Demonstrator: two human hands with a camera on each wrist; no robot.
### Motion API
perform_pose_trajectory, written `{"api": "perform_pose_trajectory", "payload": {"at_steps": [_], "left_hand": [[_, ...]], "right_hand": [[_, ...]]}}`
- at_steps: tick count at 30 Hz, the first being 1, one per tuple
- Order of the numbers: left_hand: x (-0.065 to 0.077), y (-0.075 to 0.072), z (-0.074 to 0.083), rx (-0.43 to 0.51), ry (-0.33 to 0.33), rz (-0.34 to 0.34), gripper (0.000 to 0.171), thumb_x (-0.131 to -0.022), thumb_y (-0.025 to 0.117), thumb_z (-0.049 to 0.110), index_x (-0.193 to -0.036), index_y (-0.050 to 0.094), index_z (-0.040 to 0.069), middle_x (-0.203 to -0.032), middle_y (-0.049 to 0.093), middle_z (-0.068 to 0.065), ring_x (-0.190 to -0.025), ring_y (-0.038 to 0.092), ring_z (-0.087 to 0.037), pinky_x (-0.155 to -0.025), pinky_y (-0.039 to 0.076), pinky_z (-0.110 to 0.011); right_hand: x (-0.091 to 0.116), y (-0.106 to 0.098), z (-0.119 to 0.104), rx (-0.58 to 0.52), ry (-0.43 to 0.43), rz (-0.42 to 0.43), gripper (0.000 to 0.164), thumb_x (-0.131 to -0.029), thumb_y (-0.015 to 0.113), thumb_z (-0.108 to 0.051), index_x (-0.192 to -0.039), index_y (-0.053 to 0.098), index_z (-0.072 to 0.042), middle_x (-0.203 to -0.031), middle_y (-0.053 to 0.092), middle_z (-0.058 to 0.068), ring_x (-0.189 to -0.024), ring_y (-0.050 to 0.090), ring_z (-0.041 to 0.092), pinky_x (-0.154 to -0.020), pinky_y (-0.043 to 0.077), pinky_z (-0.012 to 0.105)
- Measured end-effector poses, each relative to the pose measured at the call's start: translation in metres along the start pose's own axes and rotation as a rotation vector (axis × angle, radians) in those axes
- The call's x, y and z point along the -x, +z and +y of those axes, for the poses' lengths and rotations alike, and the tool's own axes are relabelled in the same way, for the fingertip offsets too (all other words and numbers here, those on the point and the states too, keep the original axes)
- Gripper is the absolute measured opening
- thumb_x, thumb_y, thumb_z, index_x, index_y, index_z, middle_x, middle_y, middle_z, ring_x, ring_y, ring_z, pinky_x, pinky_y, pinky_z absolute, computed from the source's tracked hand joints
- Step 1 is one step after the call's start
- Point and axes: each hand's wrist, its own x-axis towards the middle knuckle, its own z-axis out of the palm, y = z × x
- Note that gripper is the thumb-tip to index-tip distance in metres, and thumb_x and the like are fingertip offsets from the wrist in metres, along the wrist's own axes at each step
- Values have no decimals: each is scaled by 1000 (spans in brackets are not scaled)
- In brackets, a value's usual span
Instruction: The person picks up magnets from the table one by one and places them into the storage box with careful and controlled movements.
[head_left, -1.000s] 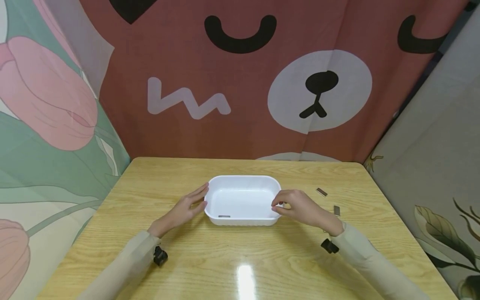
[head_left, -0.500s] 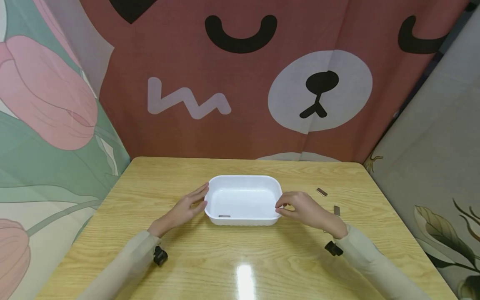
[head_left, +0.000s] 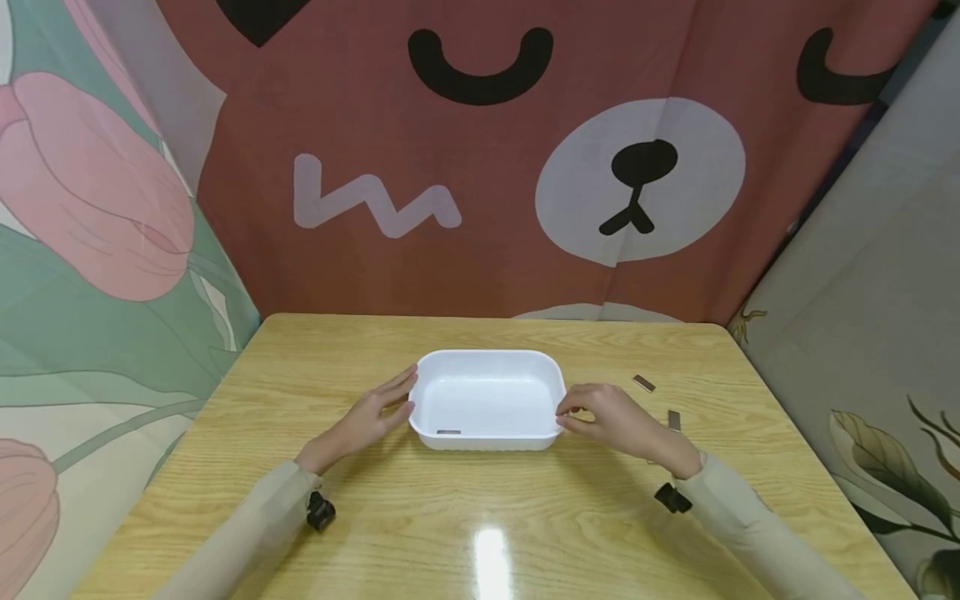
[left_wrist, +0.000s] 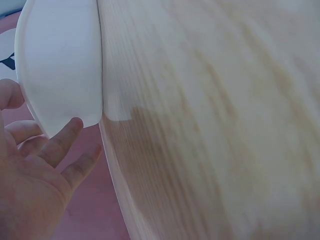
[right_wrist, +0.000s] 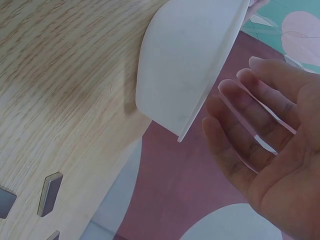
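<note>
A white rectangular tray [head_left: 487,357] stands upright on the table. Inside, by its front left wall, lies a small dark flat piece [head_left: 448,432]. My left hand [head_left: 366,418] touches the tray's left end with spread fingers; the left wrist view shows these fingers [left_wrist: 60,142] around the tray's corner. My right hand [head_left: 609,418] is at the right rim, thumb and index tips close together. In the right wrist view its fingers [right_wrist: 240,135] are gently bent, and no object shows between them. Whether they touch the rim is unclear.
Right of the tray, two small metallic rectangular pieces, one further back [head_left: 643,383] and one nearer [head_left: 674,420], lie on the wooden table [head_left: 360,533]. The right wrist view catches part of another piece [right_wrist: 54,235] at its lower edge. Printed curtains [head_left: 480,275] enclose the table.
My right hand has slid slightly rightward, from over the tray's inside to its right rim. My left hand, the tray and the small pieces look unmoved.
</note>
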Motion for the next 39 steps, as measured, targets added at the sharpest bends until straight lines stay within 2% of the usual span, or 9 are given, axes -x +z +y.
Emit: {"api": "perform_pose_trajectory", "payload": {"at_steps": [7, 10, 18, 22, 26, 30, 39], "left_hand": [[0, 0, 0, 2, -1, -2, 55, -103, 56, 22, -148, 38, -4, -160, 25, -7, -144, 27, -32, -115, 27, -46], [0, 0, 0, -1, 0, -1, 55, -103, 56, 21, -148, 38, -4, -160, 25, -7, -144, 28, -32, -115, 27, -46], [0, 0, 1, -7, 6, 3, 55, -102, 57, 21, -147, 39, -5, -159, 26, -8, -144, 29, -32, -115, 27, -47], [0, 1, 0, -7, 0, 4, 54, -102, 57, 20, -147, 39, -5, -159, 27, -8, -144, 28, -32, -115, 27, -47], [0, 1, -1, -8, 0, 7, 55, -103, 57, 22, -147, 39, -5, -159, 28, -10, -143, 29, -34, -115, 27, -48], [1, 1, -2, -5, 0, 5, 55, -103, 57, 23, -147, 39, -5, -159, 28, -13, -144, 29, -34, -115, 27, -48], [0, 1, 0, -4, 2, 4, 55, -103, 57, 20, -147, 38, -5, -159, 26, -8, -143, 28, -35, -115, 27, -49]], "right_hand": [[3, -1, 0, 2, 4, -5, 8, -91, 73, -14, -97, 77, -11, -93, 69, -7, -81, 62, 5, -65, 57, 32], [5, -1, 1, -4, 12, -7, 7, -91, 74, -14, -97, 77, -11, -93, 69, -7, -81, 62, 5, -65, 57, 34], [11, -3, 2, 22, 31, -4, 6, -90, 74, -15, -96, 76, -14, -92, 68, -9, -81, 62, 4, -64, 54, 25], [14, -4, 3, 23, 21, 8, 7, -91, 74, -16, -96, 77, -14, -92, 69, -8, -81, 63, 4, -63, 56, 29], [17, -5, 5, 22, 15, 11, 8, -92, 72, -19, -97, 77, -14, -92, 69, -8, -81, 63, 5, -64, 56, 28], [21, -6, 7, 31, 18, 12, 5, -92, 73, -17, -95, 76, -14, -91, 68, -9, -80, 63, 5, -64, 56, 28], [28, -7, 15, 33, 23, 16, 7, -90, 74, -11, -95, 75, -16, -91, 68, -8, -79, 63, 6, -64, 57, 32]]}}
